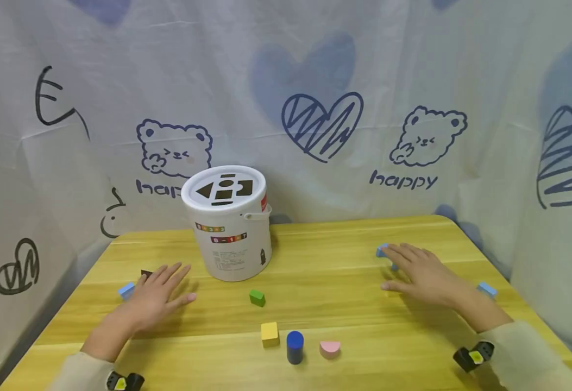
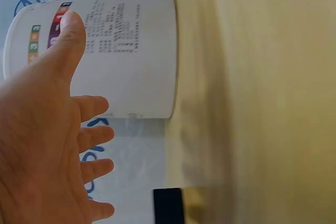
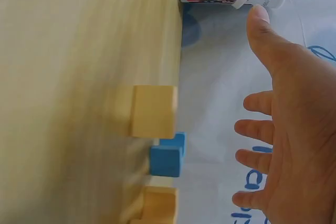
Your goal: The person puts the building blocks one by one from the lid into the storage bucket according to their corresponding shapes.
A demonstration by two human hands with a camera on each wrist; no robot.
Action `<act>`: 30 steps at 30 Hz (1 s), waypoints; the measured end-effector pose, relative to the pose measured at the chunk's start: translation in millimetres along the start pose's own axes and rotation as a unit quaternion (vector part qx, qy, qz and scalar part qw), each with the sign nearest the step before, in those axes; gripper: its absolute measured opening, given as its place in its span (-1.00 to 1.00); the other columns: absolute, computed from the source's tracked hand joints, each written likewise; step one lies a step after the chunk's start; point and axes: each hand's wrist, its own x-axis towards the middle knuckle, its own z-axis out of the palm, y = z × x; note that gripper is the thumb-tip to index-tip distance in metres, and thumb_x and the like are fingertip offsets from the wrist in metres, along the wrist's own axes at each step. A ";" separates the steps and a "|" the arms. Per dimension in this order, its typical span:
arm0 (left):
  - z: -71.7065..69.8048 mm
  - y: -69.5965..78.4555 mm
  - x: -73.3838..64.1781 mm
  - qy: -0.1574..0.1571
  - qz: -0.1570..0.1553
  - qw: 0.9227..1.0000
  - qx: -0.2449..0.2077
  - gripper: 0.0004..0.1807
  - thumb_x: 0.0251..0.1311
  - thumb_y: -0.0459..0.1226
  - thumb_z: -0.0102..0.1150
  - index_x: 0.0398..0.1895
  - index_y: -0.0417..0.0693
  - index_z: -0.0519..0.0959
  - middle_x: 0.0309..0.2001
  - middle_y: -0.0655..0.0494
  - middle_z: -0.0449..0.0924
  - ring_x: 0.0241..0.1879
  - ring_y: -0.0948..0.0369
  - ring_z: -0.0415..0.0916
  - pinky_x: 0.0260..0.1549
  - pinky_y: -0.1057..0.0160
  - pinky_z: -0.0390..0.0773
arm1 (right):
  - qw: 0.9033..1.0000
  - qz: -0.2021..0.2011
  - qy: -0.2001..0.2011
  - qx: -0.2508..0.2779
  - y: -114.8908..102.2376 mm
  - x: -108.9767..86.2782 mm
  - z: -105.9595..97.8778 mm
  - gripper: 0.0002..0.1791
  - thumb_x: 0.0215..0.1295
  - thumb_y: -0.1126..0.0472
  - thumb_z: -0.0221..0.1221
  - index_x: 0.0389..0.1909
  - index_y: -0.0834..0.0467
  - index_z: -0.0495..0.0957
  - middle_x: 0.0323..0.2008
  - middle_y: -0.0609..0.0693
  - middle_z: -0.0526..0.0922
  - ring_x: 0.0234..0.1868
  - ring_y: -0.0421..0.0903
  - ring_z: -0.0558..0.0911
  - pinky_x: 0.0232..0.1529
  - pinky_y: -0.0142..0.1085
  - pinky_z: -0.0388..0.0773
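Observation:
My left hand (image 1: 156, 301) is held over the table's left side with its fingers spread, holding nothing. Near it lie a blue block (image 1: 126, 290) and a dark block (image 2: 168, 205), partly hidden in the head view. On the right, my other hand (image 1: 420, 274) is likewise spread and holds nothing. Blue blocks (image 3: 166, 161) and yellow blocks (image 3: 154, 111) sit around and beneath it, mostly covered by the hand in the head view. A white bucket (image 1: 234, 241) stands between the hands, its lid (image 1: 202, 176) cut with shaped holes.
Toward the front of the wooden table (image 1: 207, 347) are a green block (image 1: 257, 297), a yellow cube (image 1: 269, 335), a blue cylinder (image 1: 295, 348) and a pink half-round block (image 1: 330, 349). Another blue block (image 1: 487, 289) lies by the right forearm. A printed curtain (image 1: 315, 206) hangs behind.

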 end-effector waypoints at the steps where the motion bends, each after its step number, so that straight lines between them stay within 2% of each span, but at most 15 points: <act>1: -3.5 -0.6 0.1 0.002 0.003 1.000 0.006 -0.14 0.37 0.26 -0.15 0.50 -0.13 0.15 0.46 -0.29 0.06 0.39 -0.36 -0.07 0.22 -0.52 -0.12 | 1.000 -0.005 -0.001 -0.002 -0.3 3.7 -1.9 -0.08 0.31 -0.34 0.07 0.47 0.20 0.16 0.39 0.25 0.27 0.37 0.34 0.21 0.28 0.34 0.11; 9: -31.4 -5.2 5.0 0.024 0.011 1.000 0.014 -0.14 0.37 0.24 -0.12 0.49 -0.20 0.14 0.42 -0.34 0.11 0.36 -0.36 0.01 0.24 -0.45 -0.01 | 0.999 -0.006 -0.032 0.003 -7.8 40.1 -18.2 -0.02 0.30 -0.43 -0.03 0.50 0.18 0.13 0.41 0.24 0.23 0.39 0.32 0.17 0.33 0.29 0.07; 13: -47.3 -3.6 9.0 0.043 0.024 0.999 0.020 -0.17 0.40 0.20 -0.10 0.47 -0.24 0.16 0.40 -0.37 0.13 0.35 -0.36 0.04 0.25 -0.40 0.04 | 0.999 -0.011 -0.032 0.003 -14.4 61.0 -27.9 0.00 0.28 -0.46 -0.05 0.51 0.18 0.11 0.44 0.23 0.20 0.41 0.31 0.15 0.36 0.25 0.07; 22: -80.2 7.0 20.2 0.051 -0.005 0.999 0.004 -0.11 0.39 0.23 -0.14 0.52 -0.23 0.05 0.44 -0.34 0.05 0.38 -0.34 -0.01 0.28 -0.38 0.04 | 0.999 -0.033 -0.034 0.022 -38.7 103.7 -50.5 0.02 0.25 -0.51 -0.09 0.53 0.09 0.07 0.46 0.18 0.16 0.44 0.24 0.13 0.39 0.19 0.08; 30: -105.9 12.0 38.9 0.054 -0.016 0.998 0.000 -0.09 0.39 0.28 -0.25 0.54 -0.19 -0.02 0.46 -0.36 -0.01 0.40 -0.33 -0.07 0.29 -0.40 -0.01 | 0.998 -0.050 -0.037 0.031 -64.5 146.0 -61.3 0.04 0.21 -0.57 -0.16 0.55 0.01 0.02 0.49 0.11 0.11 0.46 0.16 0.11 0.43 0.10 0.05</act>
